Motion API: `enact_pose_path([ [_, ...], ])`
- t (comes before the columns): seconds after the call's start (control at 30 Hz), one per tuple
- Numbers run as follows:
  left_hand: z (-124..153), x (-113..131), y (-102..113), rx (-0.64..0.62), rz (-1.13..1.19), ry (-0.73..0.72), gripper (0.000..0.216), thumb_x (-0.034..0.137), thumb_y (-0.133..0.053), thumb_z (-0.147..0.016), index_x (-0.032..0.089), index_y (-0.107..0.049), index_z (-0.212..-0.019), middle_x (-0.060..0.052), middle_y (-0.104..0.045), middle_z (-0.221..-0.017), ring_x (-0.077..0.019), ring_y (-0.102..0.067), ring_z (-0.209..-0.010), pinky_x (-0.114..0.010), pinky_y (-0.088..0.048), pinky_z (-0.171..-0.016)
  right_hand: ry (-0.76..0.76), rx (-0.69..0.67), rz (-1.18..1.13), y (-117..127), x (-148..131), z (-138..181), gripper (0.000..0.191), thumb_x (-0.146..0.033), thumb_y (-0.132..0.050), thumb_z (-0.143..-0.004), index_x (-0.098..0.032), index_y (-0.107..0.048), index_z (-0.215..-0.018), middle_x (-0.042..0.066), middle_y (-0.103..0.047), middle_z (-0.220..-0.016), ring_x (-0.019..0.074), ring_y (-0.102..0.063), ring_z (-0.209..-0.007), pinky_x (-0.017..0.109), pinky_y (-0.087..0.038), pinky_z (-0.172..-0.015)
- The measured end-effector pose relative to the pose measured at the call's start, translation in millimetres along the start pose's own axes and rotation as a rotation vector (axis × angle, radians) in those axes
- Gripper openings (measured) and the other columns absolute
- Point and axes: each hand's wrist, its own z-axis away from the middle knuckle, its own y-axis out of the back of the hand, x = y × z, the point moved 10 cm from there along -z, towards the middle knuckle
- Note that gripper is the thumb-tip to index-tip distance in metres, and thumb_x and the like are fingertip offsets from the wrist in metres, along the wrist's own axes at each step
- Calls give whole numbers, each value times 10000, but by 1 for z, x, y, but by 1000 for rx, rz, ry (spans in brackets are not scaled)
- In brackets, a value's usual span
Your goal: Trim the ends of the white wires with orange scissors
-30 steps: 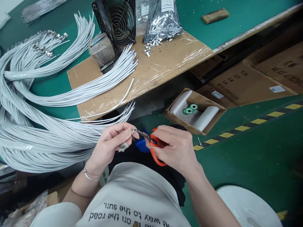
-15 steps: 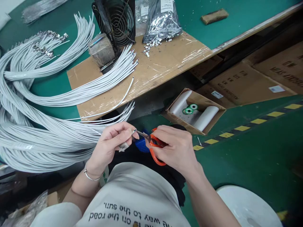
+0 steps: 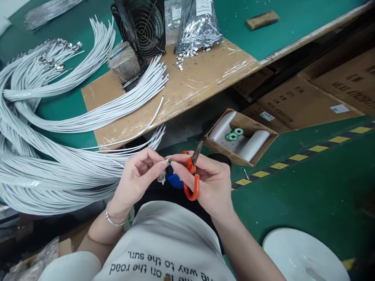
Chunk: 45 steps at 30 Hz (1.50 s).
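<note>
My left hand [image 3: 137, 180] pinches a small metal piece [image 3: 162, 176] between thumb and fingertips, just below the loose ends of the white cables [image 3: 73, 171]. My right hand [image 3: 209, 181] holds orange-handled scissors [image 3: 191, 175] with the blades pointing up and away. Its fingertips also meet the left hand's at the small piece. Both hands hover over my lap, in front of the bench edge.
A cardboard sheet [image 3: 202, 78] covers part of the green bench, with a black fan [image 3: 140, 25], a bag of metal clips [image 3: 197, 27] and more cable bundles. On the floor stand an open box with white rolls [image 3: 241, 136], cartons [image 3: 295, 105] and a white disc [image 3: 304, 255].
The scissors have swung from pointing left at the small piece to pointing upward. My right fingertips have moved in to meet my left hand at the piece.
</note>
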Motion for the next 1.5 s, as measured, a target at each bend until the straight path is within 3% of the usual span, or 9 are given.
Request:
enact_pose_path([
  [0.3,-5,4,-3,4,59,-13,247,218,-831,-989,114,-637,-878,28,-642,-772,7,-593,-681,-59,-503,-668,46,37,13,-2,-4,3,230,-193,-813,-930,-401,-888,-992,-2,-726,-785,54,-537,-624,112,-441,-591],
  [0.53,-1,5,-4,-41,26,20,202,125,-840,-936,117,-651,-867,20,-658,-780,-8,-575,-670,-75,-480,-646,-195,-57,-240,-9,18,-6,110,-260,-975,-753,-303,-883,-795,22,-636,-611,49,-496,-535,63,-436,-529],
  [0.63,0,-1,-6,-98,-17,106,226,121,-873,-868,103,-653,-821,5,-616,-751,-17,-492,-647,-80,-401,-593,-310,-218,-111,-10,16,-6,127,-225,-960,-717,-178,-844,-699,31,-601,-600,48,-445,-553,84,-376,-520],
  [0.73,0,-4,-5,-138,-119,144,263,250,-872,-897,96,-668,-835,-26,-589,-754,-44,-435,-653,-127,-346,-566,-270,-332,241,-5,1,-6,211,-184,-745,-835,-113,-736,-637,-8,-467,-592,35,-348,-572,140,-266,-511],
  [0.77,-1,-3,-5,-136,-146,135,291,291,-853,-927,93,-660,-838,-31,-587,-753,-45,-425,-647,-135,-336,-559,-230,-348,311,-5,-5,-6,260,-156,-717,-866,-118,-673,-613,-17,-474,-615,33,-399,-596,133,-315,-550],
  [1.03,-2,11,-1,69,-216,34,189,187,-845,-887,114,-680,-831,0,-593,-674,-32,-453,-547,-110,-327,-486,-146,-195,128,3,-11,-11,162,-305,-824,-879,-204,-846,-754,49,-711,-741,88,-518,-605,145,-422,-547],
  [1.3,12,29,-14,120,-565,-304,107,204,-703,-1067,167,-665,-975,42,-490,-628,-46,-380,-528,-195,-293,-503,-125,-78,104,9,-18,-13,129,-234,-776,-792,-198,-821,-676,31,-651,-641,65,-510,-553,85,-440,-518],
  [1.43,16,29,-18,227,-552,-379,109,158,-665,-1086,170,-616,-990,56,-585,-710,-24,-464,-549,-145,-365,-508,-52,143,-111,8,-7,-6,103,-161,-831,-775,-252,-859,-737,13,-700,-685,87,-645,-567,81,-553,-581],
  [1.5,16,24,-20,244,-477,-365,117,154,-633,-1109,160,-601,-996,57,-651,-766,-6,-531,-596,-102,-415,-546,7,264,-170,5,0,3,116,-183,-792,-805,-208,-836,-701,13,-648,-612,68,-590,-512,64,-519,-544],
])
